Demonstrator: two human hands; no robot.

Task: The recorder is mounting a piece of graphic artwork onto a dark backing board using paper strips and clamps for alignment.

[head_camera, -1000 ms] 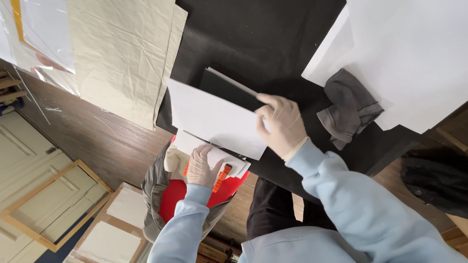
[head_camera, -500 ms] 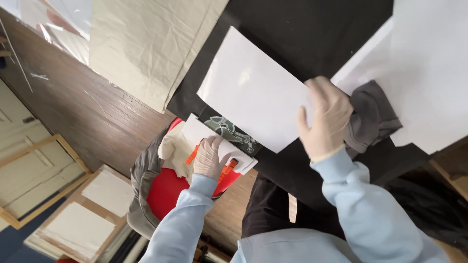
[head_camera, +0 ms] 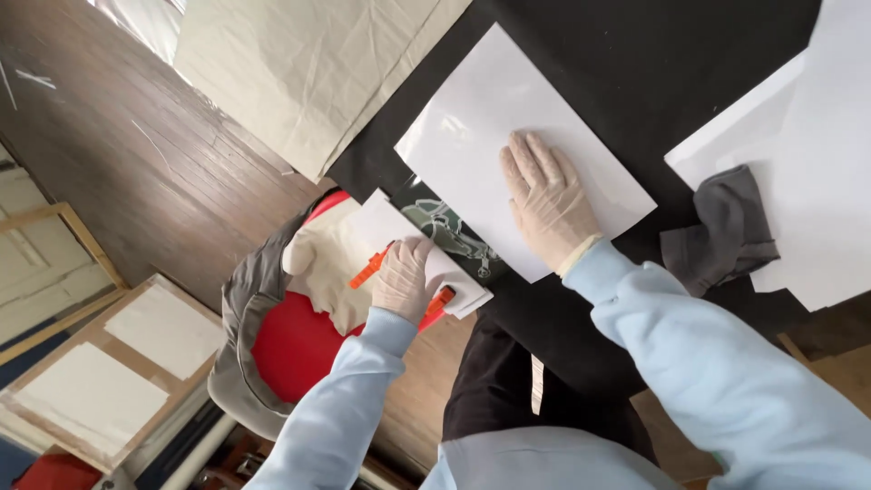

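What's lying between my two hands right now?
In the head view, a dark printed sheet lies between the left hand and the right hand, beside the white sheet's edge.

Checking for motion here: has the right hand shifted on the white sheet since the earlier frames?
Yes. The right hand moved from the white sheet's edge nearest the grey cloth inward, now flat on it.

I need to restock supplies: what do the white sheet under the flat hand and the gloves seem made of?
The white sheet looks like glossy coated paper or thin card, since it shows soft glare. The gloves on the right hand and the left hand look like thin latex or vinyl: pale, wrinkled, skin-tight.
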